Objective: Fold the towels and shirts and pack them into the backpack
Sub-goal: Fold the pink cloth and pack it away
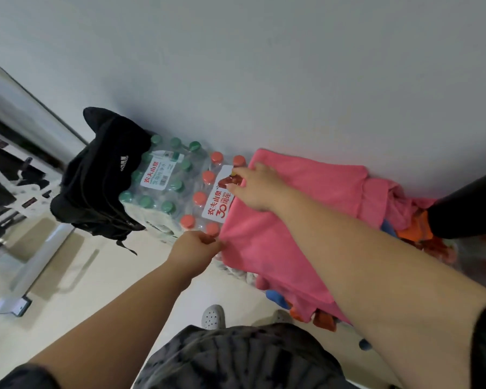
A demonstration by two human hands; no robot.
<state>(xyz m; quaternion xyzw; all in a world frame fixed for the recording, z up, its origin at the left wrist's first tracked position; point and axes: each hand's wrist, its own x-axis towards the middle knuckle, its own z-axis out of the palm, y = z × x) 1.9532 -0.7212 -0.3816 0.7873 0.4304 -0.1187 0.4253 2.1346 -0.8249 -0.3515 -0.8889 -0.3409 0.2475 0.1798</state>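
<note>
Green-capped bottle pack (163, 175) beside red-capped bottle pack (205, 197), white wall (264, 66), grey shoe (213, 316)

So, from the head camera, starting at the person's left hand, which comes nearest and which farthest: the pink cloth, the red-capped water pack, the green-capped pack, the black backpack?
Measured from the left hand:
1. Pink cloth, pinched at its near-left corner by that hand.
2. Red-capped water pack, just beyond the hand.
3. Green-capped pack, farther left, toward the wall.
4. Black backpack, leftmost, draped over that pack's far side.
</note>
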